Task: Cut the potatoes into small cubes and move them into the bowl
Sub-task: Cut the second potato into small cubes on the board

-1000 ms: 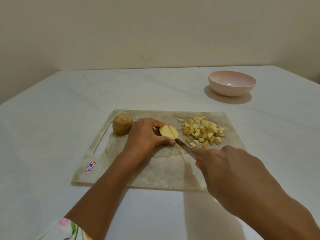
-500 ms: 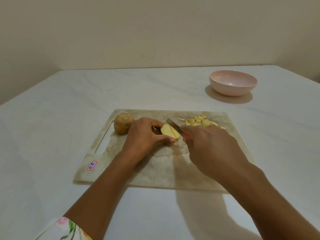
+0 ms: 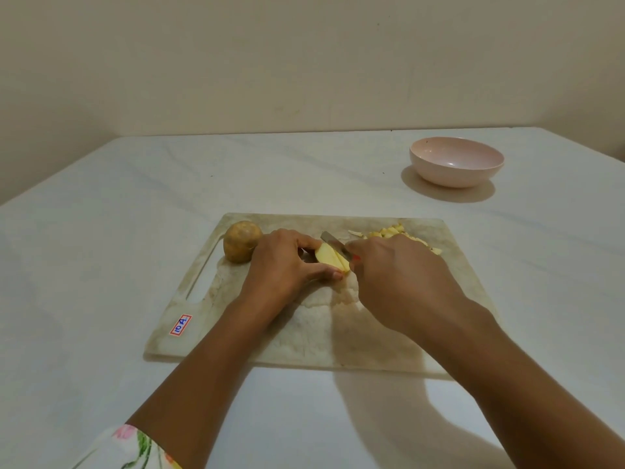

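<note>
On the worn cutting board (image 3: 338, 340) my left hand (image 3: 284, 265) grips a cut potato piece (image 3: 329, 257), its pale face sliced into slabs. My right hand (image 3: 399, 275) holds a knife (image 3: 333, 243) with a red handle; the blade sits on the piece's right side. A whole unpeeled potato (image 3: 240, 246) lies at the board's back left. A pile of potato cubes (image 3: 395, 232) lies behind my right hand, mostly hidden by it. The pink bowl (image 3: 456, 165) stands empty at the back right.
The board lies on a white table (image 3: 101, 265) with a plain wall behind. The board has a handle slot (image 3: 203, 282) on its left and a small sticker (image 3: 181, 324) near its front left corner.
My right hand moved forward and left with the knife, from the board's front right up to the potato piece, now covering most of the cube pile. My left hand stayed on the piece.
</note>
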